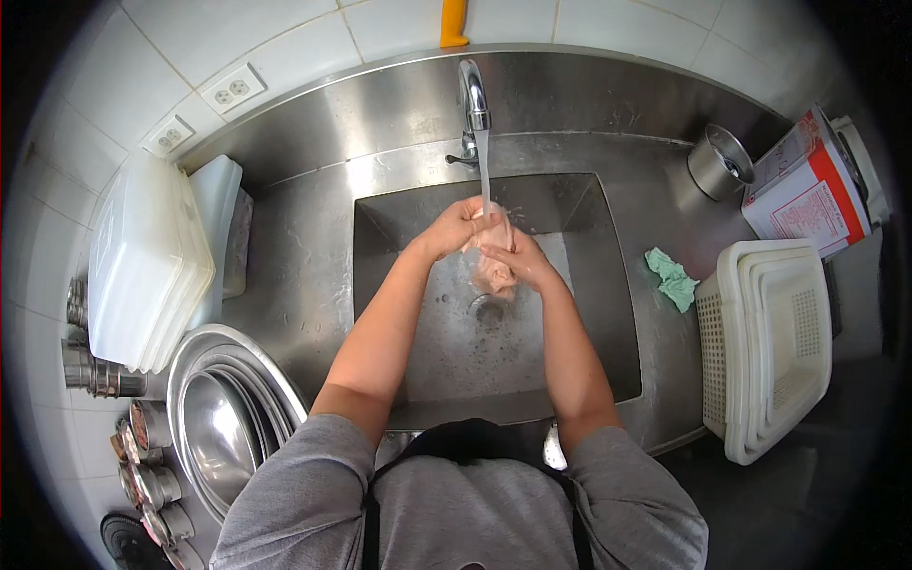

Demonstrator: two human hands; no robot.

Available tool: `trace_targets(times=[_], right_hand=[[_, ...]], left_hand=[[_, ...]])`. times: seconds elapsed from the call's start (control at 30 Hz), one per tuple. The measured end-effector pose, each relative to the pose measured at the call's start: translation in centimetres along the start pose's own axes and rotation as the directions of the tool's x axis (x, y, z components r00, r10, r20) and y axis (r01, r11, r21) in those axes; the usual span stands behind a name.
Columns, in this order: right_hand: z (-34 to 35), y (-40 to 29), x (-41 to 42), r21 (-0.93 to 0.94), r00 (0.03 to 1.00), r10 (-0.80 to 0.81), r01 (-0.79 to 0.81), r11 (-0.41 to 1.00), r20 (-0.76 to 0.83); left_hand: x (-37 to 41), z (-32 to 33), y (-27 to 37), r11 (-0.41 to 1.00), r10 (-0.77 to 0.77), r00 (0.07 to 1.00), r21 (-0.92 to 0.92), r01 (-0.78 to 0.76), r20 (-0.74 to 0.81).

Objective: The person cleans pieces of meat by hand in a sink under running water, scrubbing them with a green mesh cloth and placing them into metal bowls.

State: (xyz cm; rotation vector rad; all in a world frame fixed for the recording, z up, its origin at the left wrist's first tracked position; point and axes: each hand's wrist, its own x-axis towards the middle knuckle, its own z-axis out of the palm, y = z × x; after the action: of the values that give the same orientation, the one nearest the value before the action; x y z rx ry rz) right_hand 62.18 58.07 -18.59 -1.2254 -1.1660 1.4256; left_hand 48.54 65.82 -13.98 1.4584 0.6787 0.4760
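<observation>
A soft, pale pink piece that looks like raw chicken (496,274) is held between both hands over the steel sink (442,363). My left hand (456,226) grips its upper left side, fingers curled around it. Lower on the right side, my right hand (524,258) holds it with the thumb laid across the front. From the chrome faucet (473,100) a stream of water (484,167) runs down onto the piece and the left fingers. The loose lower end hangs above the drain (490,308). Part of the piece is hidden by my fingers.
Nested steel bowls (221,420) and stacked translucent plastic tubs (142,263) stand at left. To the right are a crumpled green cloth (672,279), white perforated baskets (762,349), a steel container (719,164) and a printed tin (805,192). Wall outlets (234,88) sit above the backsplash.
</observation>
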Motion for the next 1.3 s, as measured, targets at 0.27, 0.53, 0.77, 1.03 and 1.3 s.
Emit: trace_targets(times=[0.27,0.53,0.77,1.03,1.3], right_hand=[[-1.1,2.0,-0.3,0.379,0.998,-0.005,0.030,0.925,-0.067],[4.0,-1.2,2.4,0.797,0.943,0.189,0.113,0.593,-0.275],[0.7,1.6,2.4,0.194,0.934,0.001,0.073,0.978,-0.357],[1.1,-1.1,-1.0,0.749,0.987,0.041,-0.145,0.647,0.156],[1.2,-0.4,0.9,0.480,0.975,0.085,-0.175,0.859,0.204]], left_hand=[[0.1,-2.1,-1.3,0.792,-0.088,0.979,-0.609,-0.044,-0.185],[-1.4,1.1,-6.6,0.614,-0.359,0.930,-0.731,0.297,0.077],[-0.4,2.1,-5.7,0.639,-0.216,0.976,-0.756,0.138,-0.005],[-0.1,1.8,-0.2,0.981,-0.037,0.993,-0.196,0.014,-0.113],[0.9,1.6,1.3,0.986,0.125,0.979,-0.134,-0.104,0.160]])
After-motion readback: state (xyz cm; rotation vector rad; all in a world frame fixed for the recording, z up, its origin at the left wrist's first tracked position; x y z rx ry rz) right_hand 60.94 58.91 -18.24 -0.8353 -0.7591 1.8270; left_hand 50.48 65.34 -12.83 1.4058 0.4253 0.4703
